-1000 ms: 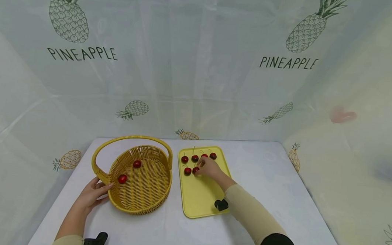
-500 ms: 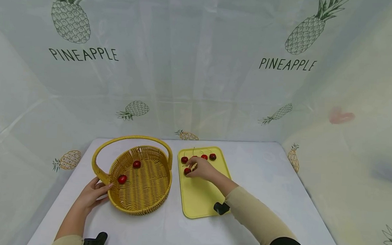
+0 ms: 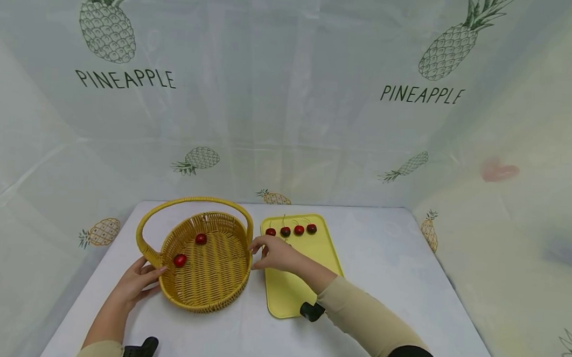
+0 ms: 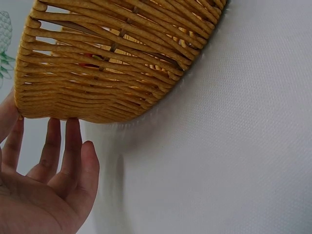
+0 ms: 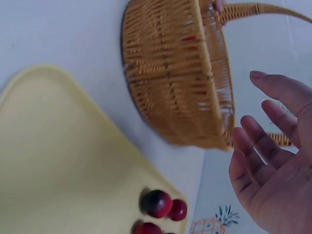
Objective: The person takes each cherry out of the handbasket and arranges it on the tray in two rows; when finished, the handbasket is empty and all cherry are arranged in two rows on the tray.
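Note:
The round yellow wicker basket (image 3: 208, 271) stands on the left of the white table, its handle leaning toward the back. Inside lie two red cherries (image 3: 180, 260). My left hand (image 3: 137, 284) grips the basket's left side near the handle base; in the left wrist view its fingertips touch the weave (image 4: 97, 97). At the right rim is my right hand (image 3: 274, 253), fingers spread and thumb apart, with nothing seen between them in the right wrist view. Whether it touches the rim, I cannot tell. Several cherries (image 3: 299, 230) line the far end of the yellow tray (image 3: 289, 294).
My right forearm (image 3: 371, 318) crosses over the tray's right side. White tabletop (image 3: 397, 270) extends right of the tray. Behind the table hangs a cloth printed with pineapples (image 3: 289, 119). A black wrist device (image 3: 140, 350) sits by the left sleeve.
My right hand has moved left from the cherries on the tray to the basket's right rim, and its fingers have spread. The left hand and basket stay where they were.

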{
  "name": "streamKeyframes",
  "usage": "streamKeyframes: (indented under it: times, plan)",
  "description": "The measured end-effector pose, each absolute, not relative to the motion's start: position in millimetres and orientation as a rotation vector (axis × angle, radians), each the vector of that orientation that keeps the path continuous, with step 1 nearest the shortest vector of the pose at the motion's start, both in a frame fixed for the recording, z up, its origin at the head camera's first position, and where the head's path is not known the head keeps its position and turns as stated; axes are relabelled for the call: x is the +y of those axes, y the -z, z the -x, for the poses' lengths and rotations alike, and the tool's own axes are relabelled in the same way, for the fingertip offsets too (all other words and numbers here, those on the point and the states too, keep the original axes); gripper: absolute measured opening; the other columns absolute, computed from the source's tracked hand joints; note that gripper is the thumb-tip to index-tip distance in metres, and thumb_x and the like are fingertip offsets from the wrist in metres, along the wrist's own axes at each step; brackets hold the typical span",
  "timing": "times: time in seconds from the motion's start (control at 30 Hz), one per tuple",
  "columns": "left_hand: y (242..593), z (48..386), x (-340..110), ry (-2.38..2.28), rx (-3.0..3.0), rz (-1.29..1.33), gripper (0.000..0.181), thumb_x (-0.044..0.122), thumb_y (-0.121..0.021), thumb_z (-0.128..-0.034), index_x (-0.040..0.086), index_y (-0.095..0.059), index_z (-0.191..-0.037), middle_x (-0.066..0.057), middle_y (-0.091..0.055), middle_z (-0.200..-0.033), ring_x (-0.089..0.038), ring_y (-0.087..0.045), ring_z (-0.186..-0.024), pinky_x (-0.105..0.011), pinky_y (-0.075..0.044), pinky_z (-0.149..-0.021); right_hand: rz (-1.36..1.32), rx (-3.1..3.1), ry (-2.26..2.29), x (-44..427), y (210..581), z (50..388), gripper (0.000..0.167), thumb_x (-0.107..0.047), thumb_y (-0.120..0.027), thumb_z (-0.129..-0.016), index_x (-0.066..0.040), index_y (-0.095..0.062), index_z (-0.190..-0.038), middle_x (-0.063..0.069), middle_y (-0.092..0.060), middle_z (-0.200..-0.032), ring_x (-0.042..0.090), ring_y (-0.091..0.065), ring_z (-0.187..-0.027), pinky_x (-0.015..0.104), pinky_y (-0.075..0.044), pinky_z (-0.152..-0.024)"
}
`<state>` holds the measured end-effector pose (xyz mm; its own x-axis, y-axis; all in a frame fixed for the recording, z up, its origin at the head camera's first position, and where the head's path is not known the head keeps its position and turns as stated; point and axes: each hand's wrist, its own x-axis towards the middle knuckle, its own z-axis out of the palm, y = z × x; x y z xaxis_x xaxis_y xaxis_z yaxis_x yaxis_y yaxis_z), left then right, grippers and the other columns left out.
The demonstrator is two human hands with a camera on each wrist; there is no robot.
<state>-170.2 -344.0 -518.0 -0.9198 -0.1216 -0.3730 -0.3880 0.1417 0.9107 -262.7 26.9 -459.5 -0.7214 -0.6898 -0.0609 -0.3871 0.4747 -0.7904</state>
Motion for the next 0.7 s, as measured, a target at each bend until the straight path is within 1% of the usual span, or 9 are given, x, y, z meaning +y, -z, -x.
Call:
streamKeyframes:
  times: [0.1, 0.17, 0.27, 0.33, 0.5, 0.57, 0.67, 0.7]
  plan:
    - [518.7, 170.5, -343.9, -1.873, 2.200, 0.506, 0.091, 0.031, -0.069, -0.0926, 0.010, -0.007, -0.157, -0.030, -0.032, -0.146, -0.010, -0.061, -0.096, -0.039, -0.055, -0.086, 0.910, 2.344, 1.118, 18.8, 458.2, 259.6, 0.039, -0.009, -0.082, -0.079, -0.009, -0.067, -0.115, 0.007, -0.064, -0.106, 0.016, -0.059, -0.077, 0.023, -0.050, -0.062]
    - [519.2, 170.4, -343.8, -1.878, 2.197, 0.509, 0.091, 0.030, -0.069, -0.0926, 0.010, -0.008, -0.157, -0.030, -0.032, -0.146, -0.010, -0.061, -0.096, -0.039, -0.055, -0.086, 0.919, 2.345, 1.111, 12.8, 457.3, 258.0, 0.039, -0.009, -0.082, -0.078, -0.009, -0.067, -0.115, 0.003, -0.064, -0.105, 0.017, -0.059, -0.078, 0.022, -0.050, -0.063]
    - [519.4, 170.7, -345.2, -1.880, 2.199, 0.501, 0.090, 0.030, -0.069, -0.0928, 0.010, -0.008, -0.157, -0.030, -0.033, -0.146, -0.010, -0.061, -0.096, -0.039, -0.055, -0.086, 0.936, 2.359, 1.086, 2.7, 456.2, 256.1, 0.040, -0.013, -0.083, -0.078, -0.010, -0.068, -0.114, -0.006, -0.062, -0.100, 0.014, -0.057, -0.077, 0.021, -0.049, -0.064]
    - [519.7, 170.8, -345.8, -1.881, 2.202, 0.501, 0.090, 0.029, -0.069, -0.0929, 0.010, -0.009, -0.157, -0.030, -0.034, -0.145, -0.010, -0.061, -0.096, -0.039, -0.055, -0.086, 0.951, 2.362, 1.073, -4.5, 456.0, 255.3, 0.039, -0.013, -0.083, -0.078, -0.011, -0.068, -0.114, -0.009, -0.061, -0.099, 0.010, -0.054, -0.075, 0.021, -0.048, -0.063]
    - [519.4, 170.1, -344.1, -1.873, 2.215, 0.516, 0.088, 0.028, -0.068, -0.0934, 0.011, -0.010, -0.157, -0.028, -0.036, -0.145, -0.010, -0.061, -0.096, -0.039, -0.055, -0.086, 0.990, 2.335, 1.064, -21.8, 453.8, 252.2, 0.037, -0.014, -0.082, -0.079, -0.013, -0.068, -0.113, -0.010, -0.061, -0.099, 0.006, -0.053, -0.073, 0.020, -0.049, -0.062]
    - [519.2, 169.6, -343.3, -1.874, 2.217, 0.515, 0.088, 0.028, -0.068, -0.0936, 0.011, -0.010, -0.157, -0.028, -0.035, -0.145, -0.009, -0.061, -0.095, -0.038, -0.055, -0.086, 1.008, 2.327, 1.055, -29.1, 452.9, 250.8, 0.037, -0.014, -0.082, -0.079, -0.012, -0.068, -0.114, -0.007, -0.063, -0.100, 0.006, -0.054, -0.074, 0.019, -0.049, -0.063]
    - [519.7, 169.3, -342.8, -1.885, 2.208, 0.511, 0.087, 0.027, -0.067, -0.0940, 0.011, -0.009, -0.157, -0.029, -0.034, -0.146, -0.010, -0.061, -0.096, -0.037, -0.055, -0.086, 1.016, 2.316, 1.033, -40.5, 452.6, 250.0, 0.038, -0.016, -0.082, -0.080, -0.014, -0.068, -0.115, -0.007, -0.063, -0.100, 0.004, -0.054, -0.075, 0.018, -0.049, -0.065]
    - [520.3, 169.4, -342.6, -1.887, 2.208, 0.513, 0.087, 0.027, -0.068, -0.0939, 0.011, -0.010, -0.157, -0.029, -0.035, -0.145, -0.009, -0.061, -0.095, -0.037, -0.055, -0.085, 1.011, 2.308, 1.028, -44.2, 452.4, 250.1, 0.038, -0.016, -0.082, -0.080, -0.014, -0.068, -0.116, -0.006, -0.063, -0.102, 0.004, -0.055, -0.076, 0.018, -0.049, -0.066]
